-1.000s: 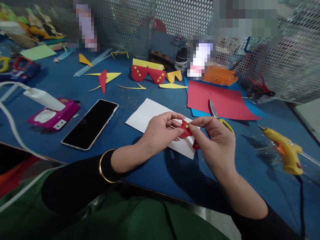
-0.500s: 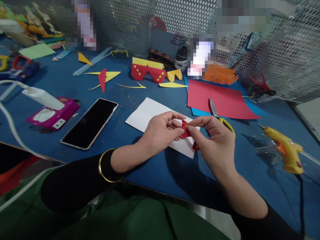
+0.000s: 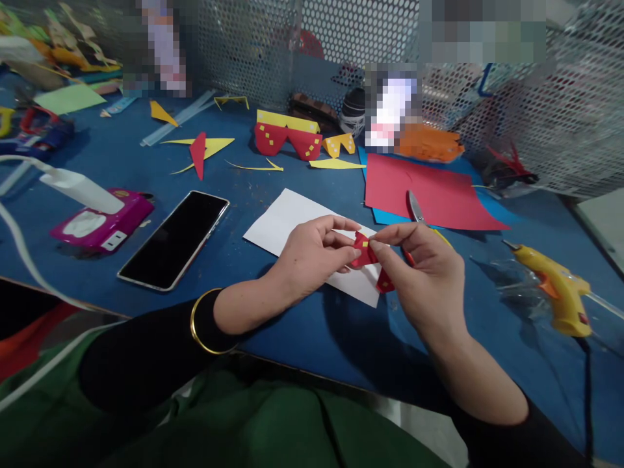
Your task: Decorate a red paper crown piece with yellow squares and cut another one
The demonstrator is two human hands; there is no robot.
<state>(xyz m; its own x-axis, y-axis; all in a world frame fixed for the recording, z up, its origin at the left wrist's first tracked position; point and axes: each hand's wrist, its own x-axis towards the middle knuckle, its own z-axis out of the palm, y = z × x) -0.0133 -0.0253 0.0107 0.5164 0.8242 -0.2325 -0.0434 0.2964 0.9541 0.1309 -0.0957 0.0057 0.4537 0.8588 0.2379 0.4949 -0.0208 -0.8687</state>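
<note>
Phone (image 3: pixel 175 240) lies left of the cutout (image 3: pixel 363 257), glue gun (image 3: pixel 556 286) right

This looked like a little workshop for paper crafts. The blue counter (image 3: pixel 302 331) had a yellow glue gun (image 3: pixel 563 286) on it, and some scissors (image 3: pixel 415 208) lay partly on a big sheet of red paper (image 3: pixel 433 195). Some blue paper (image 3: pixel 384 216) poked out from under that sheet. Red paper glasses (image 3: pixel 308 144) with yellow squares stood near the back, with a pointy yellow scrap (image 3: pixel 336 164) in front. Behind the counter was a metal screen (image 3: pixel 361 36) full of little holes.
</note>
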